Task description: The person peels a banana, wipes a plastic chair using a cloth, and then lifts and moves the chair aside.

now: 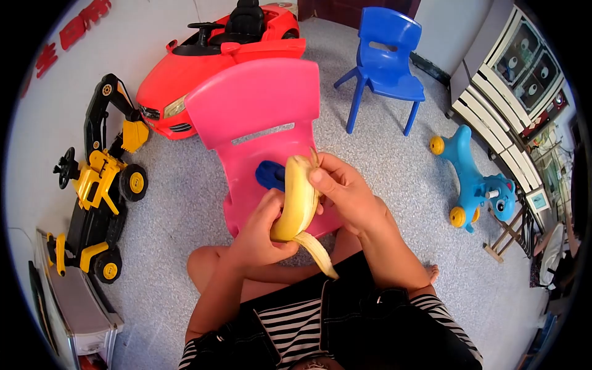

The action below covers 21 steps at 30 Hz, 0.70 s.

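A partly peeled banana [297, 197] is held up in front of my body, over the front of a pink chair [253, 102]. My left hand [262, 231] wraps round its lower end, where a loose strip of peel [319, 254] hangs toward my lap. With thumb and fingers, my right hand [345, 188] pinches peel at the banana's upper end. Behind the banana, on the chair seat, lies a dark blue object [269, 174]; its kind is partly hidden.
Beyond the pink chair stands a red toy car [203, 68]. On the left is a yellow and black toy excavator [98, 179]. A blue chair [388, 61] stands at the back right, with a blue ride-on toy [468, 176] on the floor nearer me. Drawers [92, 327] are at lower left.
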Available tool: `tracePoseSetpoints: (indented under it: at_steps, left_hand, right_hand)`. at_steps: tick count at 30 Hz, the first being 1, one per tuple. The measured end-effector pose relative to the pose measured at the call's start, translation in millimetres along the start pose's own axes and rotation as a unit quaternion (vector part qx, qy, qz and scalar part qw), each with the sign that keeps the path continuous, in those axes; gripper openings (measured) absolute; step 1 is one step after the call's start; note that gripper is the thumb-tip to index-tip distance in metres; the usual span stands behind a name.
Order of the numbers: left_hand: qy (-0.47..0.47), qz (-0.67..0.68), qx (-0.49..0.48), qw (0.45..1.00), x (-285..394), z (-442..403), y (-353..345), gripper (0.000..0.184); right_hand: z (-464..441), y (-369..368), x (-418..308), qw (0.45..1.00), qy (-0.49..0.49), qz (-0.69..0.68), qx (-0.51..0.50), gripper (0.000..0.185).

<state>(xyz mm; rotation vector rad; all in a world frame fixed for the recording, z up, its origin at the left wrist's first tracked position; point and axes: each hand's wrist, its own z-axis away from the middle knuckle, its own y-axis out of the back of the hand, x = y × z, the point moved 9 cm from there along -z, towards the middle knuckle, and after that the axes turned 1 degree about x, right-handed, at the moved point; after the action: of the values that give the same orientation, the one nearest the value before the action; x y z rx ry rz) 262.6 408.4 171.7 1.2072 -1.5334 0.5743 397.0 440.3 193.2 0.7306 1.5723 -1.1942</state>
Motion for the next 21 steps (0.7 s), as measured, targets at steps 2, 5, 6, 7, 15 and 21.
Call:
tracePoseSetpoints:
  at_steps: [2,5,6,7,15,21]
  left_hand:
    - [0.002,-0.018,-0.031,0.999,-1.1,-0.3,-1.4,0.063]
    - [0.000,-0.071,-0.044,0.996,-4.0,0.1,2.9,0.063]
    - [0.000,-0.071,-0.045,0.996,-5.0,0.2,4.3,0.063]
    - [-0.017,-0.087,-0.042,0.995,-2.8,0.3,5.6,0.065]
    - [-0.014,0.165,0.191,0.968,-41.3,12.2,11.0,0.037]
    - [0.034,0.518,0.136,0.844,-47.8,1.7,-31.4,0.047]
  right_hand:
    - [0.7,-0.7,0.0,1.000,-0.003,-0.011,-0.019,0.031]
    - [1.3,1.2,1.1,0.999,-0.011,-0.042,-0.009,0.030]
    - [1.2,2.6,4.0,0.997,-0.021,-0.071,-0.004,0.028]
    - [1.1,4.0,7.2,0.994,-0.030,-0.101,0.001,0.026]
    - [-8.1,9.8,11.0,0.965,0.001,-0.252,0.067,0.017]
    - [-1.2,3.0,14.9,0.957,0.045,-0.254,0.133,0.008]
